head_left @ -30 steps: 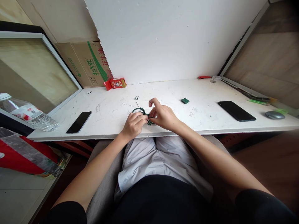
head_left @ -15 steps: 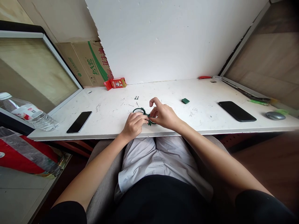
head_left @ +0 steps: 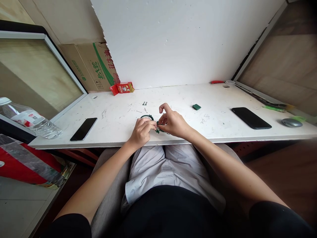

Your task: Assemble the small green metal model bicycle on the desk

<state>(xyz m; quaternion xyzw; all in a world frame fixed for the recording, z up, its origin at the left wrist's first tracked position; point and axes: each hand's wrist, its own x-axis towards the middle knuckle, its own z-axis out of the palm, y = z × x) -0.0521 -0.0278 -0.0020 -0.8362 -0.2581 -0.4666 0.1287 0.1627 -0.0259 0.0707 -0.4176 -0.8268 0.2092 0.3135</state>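
Note:
A small dark green model bicycle (head_left: 147, 116) is between my hands near the table's front edge, one spoked wheel showing above my left fingers. My left hand (head_left: 142, 131) is closed on the model's left part, which its fingers largely cover. My right hand (head_left: 173, 123) pinches at the model's right part with thumb and fingertips, its index finger curled up and clear. Whether a separate small piece lies in that pinch I cannot make out. Just behind the model, tiny green parts (head_left: 144, 103) and thin pins lie on the white table (head_left: 119, 129).
A green block-like piece (head_left: 196, 106) lies right of centre. One phone (head_left: 83, 129) is at the left, another phone (head_left: 251, 118) at the right beside a grey round object (head_left: 292, 122). A water bottle (head_left: 32, 119) leans at the left; a red box (head_left: 125, 88) stands at the back.
My hands stay almost in the same place. The model has shifted slightly between my fingers, and a little less of its wheel shows above my left hand.

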